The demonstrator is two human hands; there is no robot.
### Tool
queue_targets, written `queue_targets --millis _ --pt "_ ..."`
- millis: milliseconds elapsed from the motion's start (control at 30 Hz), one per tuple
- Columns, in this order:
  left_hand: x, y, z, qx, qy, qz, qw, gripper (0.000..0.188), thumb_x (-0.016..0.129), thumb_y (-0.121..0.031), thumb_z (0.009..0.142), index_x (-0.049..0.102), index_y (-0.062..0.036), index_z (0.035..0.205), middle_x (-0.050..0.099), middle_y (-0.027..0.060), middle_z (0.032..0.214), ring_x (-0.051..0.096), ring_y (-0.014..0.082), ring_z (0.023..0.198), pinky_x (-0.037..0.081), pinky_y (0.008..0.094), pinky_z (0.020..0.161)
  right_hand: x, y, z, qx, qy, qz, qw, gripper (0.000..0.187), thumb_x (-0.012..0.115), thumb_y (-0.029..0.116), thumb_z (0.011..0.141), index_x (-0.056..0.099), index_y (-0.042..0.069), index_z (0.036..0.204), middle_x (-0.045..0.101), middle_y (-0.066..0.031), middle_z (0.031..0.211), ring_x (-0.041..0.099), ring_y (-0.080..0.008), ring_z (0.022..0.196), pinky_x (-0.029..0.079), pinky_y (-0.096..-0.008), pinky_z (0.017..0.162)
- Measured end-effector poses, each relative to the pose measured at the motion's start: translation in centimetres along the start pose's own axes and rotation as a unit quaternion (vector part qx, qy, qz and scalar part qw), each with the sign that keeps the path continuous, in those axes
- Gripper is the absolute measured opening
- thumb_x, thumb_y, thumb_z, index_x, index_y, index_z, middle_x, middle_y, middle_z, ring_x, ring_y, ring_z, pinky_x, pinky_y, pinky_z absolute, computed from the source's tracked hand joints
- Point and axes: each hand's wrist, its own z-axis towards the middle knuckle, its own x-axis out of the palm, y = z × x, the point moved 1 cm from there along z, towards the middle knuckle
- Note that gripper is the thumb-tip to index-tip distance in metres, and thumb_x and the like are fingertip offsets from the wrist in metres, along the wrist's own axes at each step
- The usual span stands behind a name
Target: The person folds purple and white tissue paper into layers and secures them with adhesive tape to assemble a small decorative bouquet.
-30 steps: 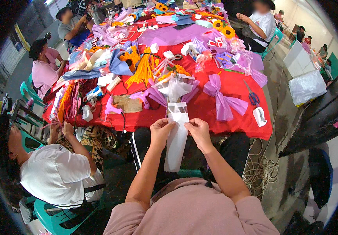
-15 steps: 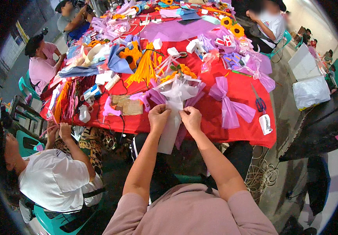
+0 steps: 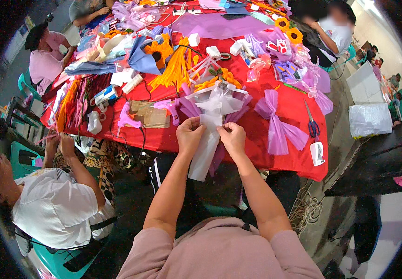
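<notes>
At the table's near edge, my left hand (image 3: 190,136) pinches the left edge of a long white strip of wrapping (image 3: 200,156). My right hand (image 3: 233,138) pinches the strip's right side, fingers closed. The strip's lower end hangs down over the table edge. Just beyond my hands lies a small bouquet, its white sheer wrap (image 3: 217,103) spread over purple mesh (image 3: 241,111). Orange crocheted petals (image 3: 228,77) with green leaves show at its far end. How the strip joins the bouquet's stem is hidden by the wrap and my fingers.
A purple mesh bow (image 3: 275,123), scissors (image 3: 312,122) and a white tape dispenser (image 3: 317,154) lie to the right. To the left are two glue guns (image 3: 128,117) by a cardboard piece (image 3: 150,114). Yellow pipe cleaners (image 3: 175,69) lie beyond. A person in white (image 3: 56,200) sits close on my left.
The view has shifted slightly. My hands keep their pinch on the strip at nearly the same place; the right fingers sit slightly farther from the left ones.
</notes>
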Motion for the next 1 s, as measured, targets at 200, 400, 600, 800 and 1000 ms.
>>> queue_targets --millis 200,400,600,800,1000 --pt "0.2 -0.1 0.0 -0.010 0.000 0.006 1.000 0.023 0.070 0.000 0.078 0.066 0.0043 0.101 0.070 0.0066 0.088 0.065 0.0109 0.075 0.053 0.0241 0.068 -0.5 -0.6 -0.2 0.084 0.059 0.139 0.985 0.019 0.068 0.014 0.079 0.070 -0.003 0.086 0.067 -0.0106 0.068 0.063 -0.0161 0.059 0.048 -0.0298 0.056" --pt "-0.5 -0.4 -0.5 -0.020 0.017 -0.039 0.999 0.022 0.071 -0.002 0.078 0.067 0.0032 0.099 0.070 0.0058 0.085 0.064 0.0104 0.071 0.052 0.0241 0.067 -1.9 1.4 -1.2 0.168 0.116 0.257 0.945 0.015 0.066 0.010 0.085 0.067 -0.003 0.093 0.064 -0.0024 0.074 0.056 -0.0083 0.059 0.044 -0.0219 0.052" --pt "-1.1 -1.2 -1.0 -0.023 0.031 -0.089 0.995 0.021 0.071 0.000 0.076 0.067 0.0051 0.096 0.070 0.0074 0.085 0.065 0.0108 0.073 0.052 0.0233 0.067 -1.7 1.4 -1.8 0.154 0.081 0.239 0.955 0.013 0.066 0.010 0.086 0.067 -0.002 0.090 0.063 -0.0022 0.073 0.055 -0.0079 0.059 0.043 -0.0225 0.050" --pt "-1.5 -0.8 -1.2 -0.035 0.039 -0.073 0.996 0.022 0.073 -0.004 0.078 0.067 0.0059 0.097 0.070 0.0087 0.086 0.065 0.0123 0.072 0.053 0.0250 0.066 -1.8 1.8 -2.5 0.161 0.083 0.215 0.960 0.014 0.066 0.013 0.088 0.067 0.000 0.092 0.064 -0.0018 0.074 0.057 -0.0078 0.060 0.045 -0.0209 0.054" --pt "-1.5 -3.1 -2.7 -0.101 0.119 -0.151 0.976 0.015 0.072 -0.004 0.081 0.067 0.0029 0.093 0.069 0.0077 0.082 0.065 0.0124 0.068 0.053 0.0256 0.062 -3.2 2.6 -3.4 0.145 0.076 0.245 0.956 0.015 0.066 0.014 0.088 0.067 -0.001 0.092 0.064 -0.0020 0.074 0.057 -0.0074 0.060 0.045 -0.0212 0.054"
